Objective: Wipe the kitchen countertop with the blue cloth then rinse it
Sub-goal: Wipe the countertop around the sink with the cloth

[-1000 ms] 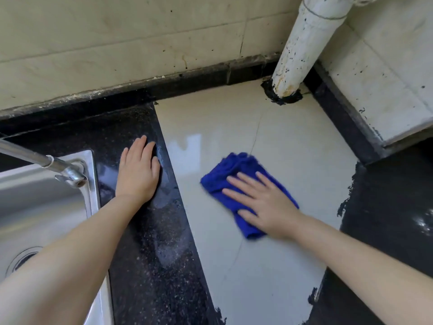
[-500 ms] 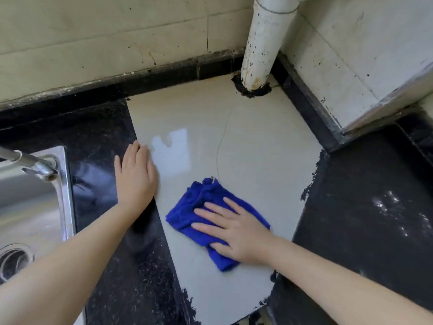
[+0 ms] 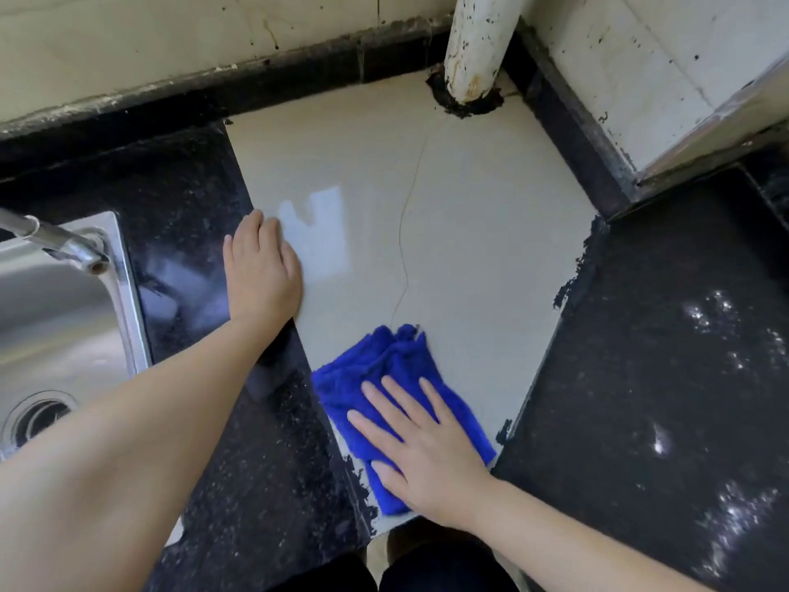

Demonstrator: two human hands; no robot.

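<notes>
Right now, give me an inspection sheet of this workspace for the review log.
Surface: cream tile panel with a hairline crack, between black speckled counters; droplets on the right one.
Job's things: blue cloth, bunched, at the tile's near edge.
Clutter: nothing seen.
Grippers: right hand flat on the cloth; left hand flat, straddling the counter-tile seam.
Cables: nothing seen.
Surroundings: steel sink and faucet left; white pipe in the corner.

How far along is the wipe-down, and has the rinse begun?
Wiping is in hand: the right hand presses the blue cloth flat on the cream tile near its front edge. The left hand braces on the counter. Rinsing is left: no water shows at the tap over the sink.
</notes>
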